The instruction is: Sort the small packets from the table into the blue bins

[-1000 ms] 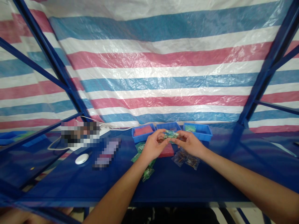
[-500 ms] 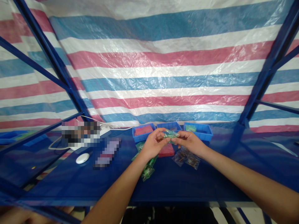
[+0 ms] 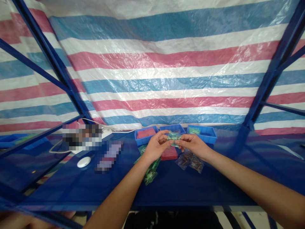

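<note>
A small green-tinted plastic bag (image 3: pixel 174 136) is pinched between both hands above the blue table. My left hand (image 3: pixel 157 147) grips its left side, fingers closed. On the bag's right side, my right hand (image 3: pixel 194 145) holds it between thumb and fingers. Below the hands lies a red block (image 3: pixel 169 153). Clear bags with brownish contents (image 3: pixel 190 161) rest below my right hand. Several green bags (image 3: pixel 150 175) lie beside and partly behind my left forearm.
Three blue bins stand at the back: left (image 3: pixel 145 135) with red contents, middle (image 3: pixel 182 128), right (image 3: pixel 207 135) with green bags. Leftward are a white oval object (image 3: pixel 84 162), a blurred-out flat item (image 3: pixel 111 156) and white cables (image 3: pixel 56 151). Blue frame posts flank the table.
The green-tinted bag has been turned slightly and shows more of its flat face between my fingers. Both hands stay in nearly the same place.
</note>
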Demonstrator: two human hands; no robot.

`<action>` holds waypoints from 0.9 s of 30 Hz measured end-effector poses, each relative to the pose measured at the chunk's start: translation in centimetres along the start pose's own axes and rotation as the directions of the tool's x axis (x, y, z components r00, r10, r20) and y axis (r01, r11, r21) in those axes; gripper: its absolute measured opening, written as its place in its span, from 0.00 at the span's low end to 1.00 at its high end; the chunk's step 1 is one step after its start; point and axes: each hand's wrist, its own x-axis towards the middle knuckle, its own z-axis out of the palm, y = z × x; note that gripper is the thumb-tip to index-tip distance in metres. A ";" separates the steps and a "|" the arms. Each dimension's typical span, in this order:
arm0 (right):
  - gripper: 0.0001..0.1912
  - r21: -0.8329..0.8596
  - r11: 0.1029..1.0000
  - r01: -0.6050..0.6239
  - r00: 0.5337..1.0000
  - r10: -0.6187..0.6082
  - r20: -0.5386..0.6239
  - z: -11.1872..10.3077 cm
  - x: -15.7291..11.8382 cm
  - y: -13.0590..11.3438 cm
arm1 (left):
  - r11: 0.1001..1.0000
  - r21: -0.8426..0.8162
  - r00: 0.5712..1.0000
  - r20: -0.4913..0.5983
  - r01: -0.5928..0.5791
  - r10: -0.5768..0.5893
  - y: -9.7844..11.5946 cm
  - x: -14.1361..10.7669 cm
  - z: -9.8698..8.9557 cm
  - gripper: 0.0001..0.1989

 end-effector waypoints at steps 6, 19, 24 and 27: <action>0.18 -0.005 1.000 -0.026 0.997 0.026 0.067 -0.3 0.0 0.0 | 0.997 -0.070 0.999 0.047 0.014 -0.011 0.4 -0.1 0.0 0.28; 0.17 -0.066 0.996 0.058 0.997 -0.054 0.057 0.0 0.1 0.2 | 1.000 -0.001 0.999 -0.045 -0.009 0.009 -0.1 0.2 0.1 0.22; 0.16 -0.102 0.992 0.074 0.995 -0.067 0.068 -0.2 0.0 0.1 | 1.000 -0.005 1.000 -0.015 -0.001 0.001 0.0 0.0 0.0 0.21; 0.16 -0.130 0.988 0.082 0.995 -0.074 0.061 -0.2 -0.1 0.0 | 1.000 0.008 1.000 -0.005 -0.005 0.005 0.0 -0.1 -0.1 0.20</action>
